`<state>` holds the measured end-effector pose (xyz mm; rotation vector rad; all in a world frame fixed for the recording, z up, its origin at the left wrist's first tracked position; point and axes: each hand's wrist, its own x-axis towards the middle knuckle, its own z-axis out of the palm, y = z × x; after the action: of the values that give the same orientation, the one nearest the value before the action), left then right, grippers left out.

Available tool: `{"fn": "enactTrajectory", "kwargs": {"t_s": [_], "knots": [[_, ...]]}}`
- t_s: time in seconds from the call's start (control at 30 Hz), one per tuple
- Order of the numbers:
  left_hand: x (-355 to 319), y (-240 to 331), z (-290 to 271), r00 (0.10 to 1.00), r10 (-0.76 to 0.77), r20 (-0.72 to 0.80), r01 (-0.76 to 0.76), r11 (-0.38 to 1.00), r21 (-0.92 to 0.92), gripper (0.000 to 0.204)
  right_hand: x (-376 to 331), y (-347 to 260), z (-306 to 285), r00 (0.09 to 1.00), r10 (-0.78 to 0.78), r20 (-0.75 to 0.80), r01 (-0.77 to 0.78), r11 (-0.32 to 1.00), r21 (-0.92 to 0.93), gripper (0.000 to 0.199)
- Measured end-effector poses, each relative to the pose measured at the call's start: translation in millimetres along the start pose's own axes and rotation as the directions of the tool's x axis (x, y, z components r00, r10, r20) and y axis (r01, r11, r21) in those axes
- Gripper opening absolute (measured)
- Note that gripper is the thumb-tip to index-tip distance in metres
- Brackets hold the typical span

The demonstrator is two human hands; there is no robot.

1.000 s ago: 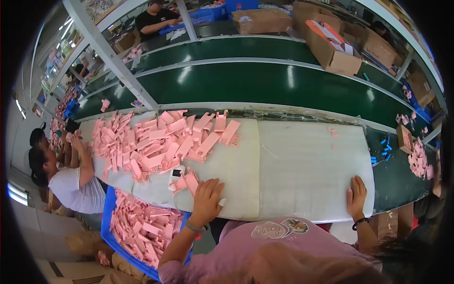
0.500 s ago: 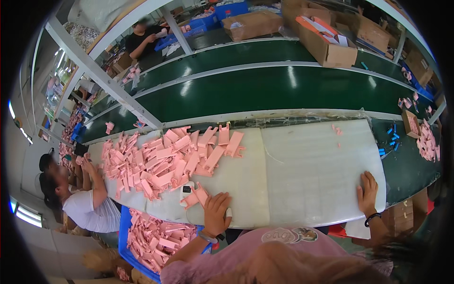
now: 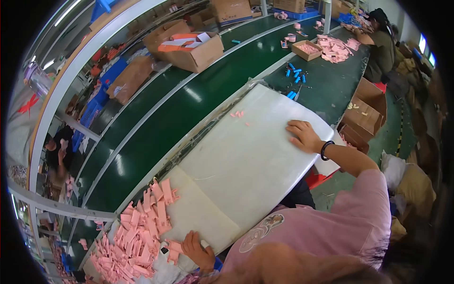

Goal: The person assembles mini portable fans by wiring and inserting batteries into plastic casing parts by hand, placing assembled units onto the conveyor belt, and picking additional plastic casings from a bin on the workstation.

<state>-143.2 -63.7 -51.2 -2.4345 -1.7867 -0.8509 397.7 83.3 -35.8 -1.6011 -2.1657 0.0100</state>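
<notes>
My left hand [image 3: 197, 251] lies palm down at the near edge of a white foam mat [image 3: 255, 151], fingers stretched out and a white covering on the thumb. Right beside its fingertips is a pink plastic part [image 3: 174, 250]; whether they touch cannot be made out. A small white object with a dark top [image 3: 164, 247] sits by that part. Further left spreads a heap of similar pink plastic parts [image 3: 137, 236]. My right hand [image 3: 304, 136], with a dark bracelet at the wrist, rests flat and open on the mat's right side, holding nothing.
Small pink bits [image 3: 238, 114] lie on the mat. Beyond it are blue cylinders [image 3: 296, 74], a small carton [image 3: 306, 49] and more pink parts [image 3: 336, 48]. A green conveyor [image 3: 156, 142] runs behind. Cardboard boxes [image 3: 364, 109] stand at right; a co-worker [image 3: 380, 42] sits far right.
The view has swung to the right, bringing boxes and a co-worker on that side into sight. Both hands appear to stay at about the same places on the mat.
</notes>
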Motion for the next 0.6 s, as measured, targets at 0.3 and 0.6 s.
{"fn": "enactTrajectory", "kwargs": {"t_s": [0.3, 0.6], "knots": [[-3, 1, 1, 0.999, 0.042, -0.031, -0.039, 0.997, 0.073, 0.051, 1, 3, 4, 0.999, -0.026, -0.036, 0.027, 0.999, 0.018, 0.039], [23, 40, -22, 0.992, 0.009, 0.123, -0.022, 0.994, 0.107, 0.054, -11, 7, -1, 0.995, -0.038, -0.092, 0.037, 0.999, -0.016, 0.045]]}}
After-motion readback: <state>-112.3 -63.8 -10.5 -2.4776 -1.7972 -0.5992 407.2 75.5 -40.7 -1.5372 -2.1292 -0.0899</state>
